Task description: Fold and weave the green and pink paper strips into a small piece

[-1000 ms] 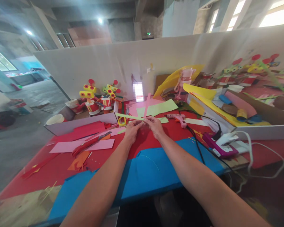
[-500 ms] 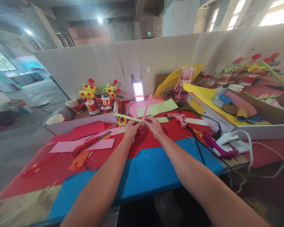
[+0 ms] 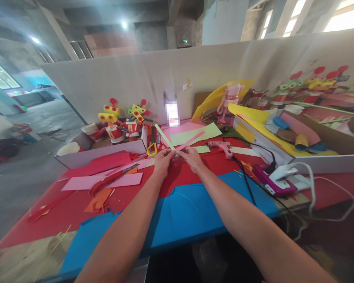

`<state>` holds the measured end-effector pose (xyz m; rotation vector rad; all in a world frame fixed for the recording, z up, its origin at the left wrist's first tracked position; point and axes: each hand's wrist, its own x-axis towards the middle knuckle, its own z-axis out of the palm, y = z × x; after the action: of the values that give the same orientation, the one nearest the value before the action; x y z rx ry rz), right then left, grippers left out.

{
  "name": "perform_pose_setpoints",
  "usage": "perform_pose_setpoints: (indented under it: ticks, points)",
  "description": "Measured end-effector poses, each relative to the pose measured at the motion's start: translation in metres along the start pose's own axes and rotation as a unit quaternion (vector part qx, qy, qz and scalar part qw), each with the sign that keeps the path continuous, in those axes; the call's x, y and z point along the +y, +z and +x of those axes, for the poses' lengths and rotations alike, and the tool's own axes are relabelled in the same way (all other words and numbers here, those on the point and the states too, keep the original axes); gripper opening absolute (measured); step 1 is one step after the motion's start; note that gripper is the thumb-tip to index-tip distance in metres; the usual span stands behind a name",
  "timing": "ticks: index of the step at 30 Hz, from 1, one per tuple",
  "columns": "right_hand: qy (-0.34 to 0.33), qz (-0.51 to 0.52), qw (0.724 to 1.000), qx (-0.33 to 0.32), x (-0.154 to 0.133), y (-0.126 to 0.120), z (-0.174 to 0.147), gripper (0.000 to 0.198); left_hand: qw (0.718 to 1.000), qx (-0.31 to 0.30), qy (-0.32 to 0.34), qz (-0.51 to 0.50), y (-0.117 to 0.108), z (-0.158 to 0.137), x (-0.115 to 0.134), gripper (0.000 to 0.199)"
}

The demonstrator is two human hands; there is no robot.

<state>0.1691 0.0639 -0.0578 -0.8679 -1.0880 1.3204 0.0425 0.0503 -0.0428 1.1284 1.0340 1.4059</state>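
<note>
My left hand (image 3: 163,161) and my right hand (image 3: 191,158) meet fingertip to fingertip above the red table covering. Between the left thumb and fingers is the end of a light green paper strip (image 3: 165,136), which slants up to the left. A pink paper strip (image 3: 193,140) slants up to the right from my right fingertips. The two ends come together at the pinch, where fingers hide how they join. Yellow-handled scissors (image 3: 152,149) lie just left of my hands. Light green paper (image 3: 196,134) lies behind them.
A pink glue gun (image 3: 221,147) lies to the right, its black cord running by a purple power strip (image 3: 273,182). A red utility knife (image 3: 109,181) lies left among paper scraps. Paper-cup figures (image 3: 115,133) stand in a box at back left; another box (image 3: 321,163) holds coloured paper.
The green strip has swung upward from nearly level, and the pink strip has tipped down to the right from nearly upright. My hands stay in about the same place.
</note>
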Motion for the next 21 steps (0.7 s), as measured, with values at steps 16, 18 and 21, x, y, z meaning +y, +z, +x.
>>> perform_pose_setpoints:
  ticks: [16, 18, 21]
  points:
    - [-0.014, 0.008, 1.000, 0.010, -0.0035, 0.0019, -0.0022, 0.024, 1.000, 0.009, 0.009, 0.012, 0.0019, -0.0020, 0.0014, 0.037]
    - [-0.019, 0.008, 1.000, 0.015, -0.0027, 0.0016, -0.0013, 0.023, 1.000, 0.005, 0.006, 0.001, 0.0016, -0.0013, -0.0002, 0.037]
    - [-0.019, 0.016, 1.000, 0.018, -0.0013, 0.0017, -0.0009, 0.022, 1.000, -0.007, 0.000, -0.010, 0.0009, -0.0001, -0.0023, 0.036]
